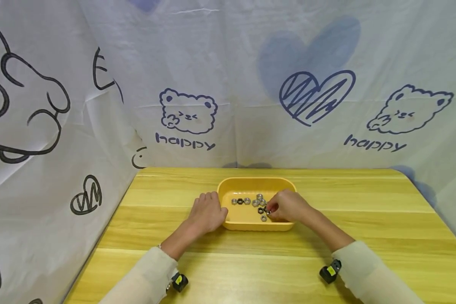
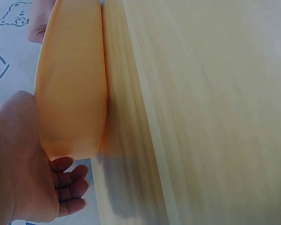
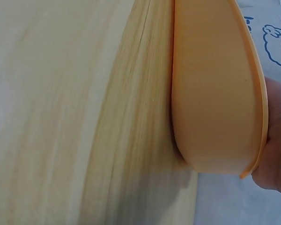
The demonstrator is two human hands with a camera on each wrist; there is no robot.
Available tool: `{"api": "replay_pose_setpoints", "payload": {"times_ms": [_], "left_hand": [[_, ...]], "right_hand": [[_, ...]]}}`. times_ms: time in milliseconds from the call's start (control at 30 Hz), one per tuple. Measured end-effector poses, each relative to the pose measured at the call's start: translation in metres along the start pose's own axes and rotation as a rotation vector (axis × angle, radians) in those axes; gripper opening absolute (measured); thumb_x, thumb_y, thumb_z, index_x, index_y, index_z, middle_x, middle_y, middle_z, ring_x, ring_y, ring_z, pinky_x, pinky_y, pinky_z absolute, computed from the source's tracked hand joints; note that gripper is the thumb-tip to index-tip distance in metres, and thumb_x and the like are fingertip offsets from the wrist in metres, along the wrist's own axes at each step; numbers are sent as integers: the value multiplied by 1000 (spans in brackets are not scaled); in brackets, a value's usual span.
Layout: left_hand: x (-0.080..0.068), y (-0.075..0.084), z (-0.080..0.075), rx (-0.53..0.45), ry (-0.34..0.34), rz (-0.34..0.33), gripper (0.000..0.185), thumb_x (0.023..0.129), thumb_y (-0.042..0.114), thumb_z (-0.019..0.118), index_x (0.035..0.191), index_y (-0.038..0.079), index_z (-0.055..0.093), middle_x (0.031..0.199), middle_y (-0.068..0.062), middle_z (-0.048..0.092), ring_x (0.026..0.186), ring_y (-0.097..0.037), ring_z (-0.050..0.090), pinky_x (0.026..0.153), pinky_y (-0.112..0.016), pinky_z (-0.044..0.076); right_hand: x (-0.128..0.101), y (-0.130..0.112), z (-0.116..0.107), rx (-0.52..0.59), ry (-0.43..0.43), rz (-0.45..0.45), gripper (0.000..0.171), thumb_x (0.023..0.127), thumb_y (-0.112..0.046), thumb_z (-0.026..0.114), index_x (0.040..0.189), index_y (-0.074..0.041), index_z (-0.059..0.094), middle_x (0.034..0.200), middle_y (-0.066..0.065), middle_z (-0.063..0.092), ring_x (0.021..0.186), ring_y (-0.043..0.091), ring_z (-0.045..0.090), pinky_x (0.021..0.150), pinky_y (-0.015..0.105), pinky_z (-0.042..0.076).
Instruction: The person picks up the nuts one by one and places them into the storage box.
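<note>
A yellow plastic tray [image 1: 258,226] stands on the table, with several hex nuts [image 1: 256,203] inside, some silver and some black. My left hand [image 1: 208,213] grips the tray's left end. In the left wrist view its thumb lies over the rim and the curled fingers [image 2: 72,185] are against the outer wall. My right hand [image 1: 290,205] reaches over the right end into the tray. Its thumb and fingertips pinch a small silver nut [image 1: 269,213] near the tray's floor. In the right wrist view the tray wall [image 3: 215,93] hides the fingers of that hand.
The tray sits toward the back of the wooden table [image 1: 251,266]. White cloth [image 1: 247,126] printed with hearts and bears hangs behind the table and along both sides. Each wrist wears a small black camera, such as the one by the right sleeve [image 1: 368,270].
</note>
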State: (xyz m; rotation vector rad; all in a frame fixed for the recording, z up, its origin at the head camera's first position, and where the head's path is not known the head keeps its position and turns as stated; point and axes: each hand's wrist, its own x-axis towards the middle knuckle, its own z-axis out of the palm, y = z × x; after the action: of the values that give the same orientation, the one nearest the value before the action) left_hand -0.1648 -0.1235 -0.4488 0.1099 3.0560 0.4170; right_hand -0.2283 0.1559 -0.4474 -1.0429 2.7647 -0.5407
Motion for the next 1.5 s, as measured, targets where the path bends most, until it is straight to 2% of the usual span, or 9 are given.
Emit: {"api": "replay_pose_setpoints", "payload": {"times_ms": [267, 400, 633, 867, 1300, 1500], "left_hand": [[-2, 0, 0, 0, -1, -5, 38, 97, 32, 45, 111, -2, 52, 96, -14, 51, 90, -29, 44, 85, -42, 38], [-1, 0, 1, -4, 8, -5, 39, 97, 33, 46, 112, -3, 52, 96, -14, 51, 90, -29, 44, 86, -43, 39], [0, -1, 5, -8, 3, -10, 40, 97, 33, 46, 113, -3, 52, 98, -14, 51, 91, -29, 44, 87, -43, 39], [-1, 0, 2, 2, 2, -5, 39, 97, 32, 46, 112, -3, 52, 98, -15, 52, 91, -30, 45, 87, -44, 40], [-1, 1, 0, 2, -5, -13, 40, 97, 34, 47, 113, -3, 52, 99, -14, 53, 92, -29, 45, 88, -44, 40], [0, 0, -1, 9, -5, -7, 39, 97, 33, 47, 111, -3, 51, 96, -14, 52, 90, -30, 45, 86, -43, 39]], "right_hand": [[4, -1, -1, -31, -59, -3, 11, 83, -14, 79, 93, -16, 82, 83, -8, 77, 73, 3, 65, 70, 28, 57], [6, -1, 0, 7, -89, -12, 7, 84, -11, 79, 90, -14, 82, 83, -5, 77, 73, 5, 66, 70, 27, 57], [10, -1, -1, 53, -111, -25, 13, 80, -4, 79, 91, -10, 82, 85, 0, 78, 77, 8, 69, 71, 26, 58], [14, -5, -6, 89, -171, 45, 10, 82, -5, 80, 90, -9, 82, 87, 1, 78, 79, 10, 68, 73, 28, 58], [18, -12, -9, 74, -197, 126, 6, 78, -4, 83, 82, -8, 80, 81, 0, 76, 77, 13, 66, 73, 29, 57], [16, -13, -9, 59, -186, 108, 4, 80, -4, 80, 82, -7, 80, 81, 2, 76, 74, 13, 66, 71, 30, 57]]}}
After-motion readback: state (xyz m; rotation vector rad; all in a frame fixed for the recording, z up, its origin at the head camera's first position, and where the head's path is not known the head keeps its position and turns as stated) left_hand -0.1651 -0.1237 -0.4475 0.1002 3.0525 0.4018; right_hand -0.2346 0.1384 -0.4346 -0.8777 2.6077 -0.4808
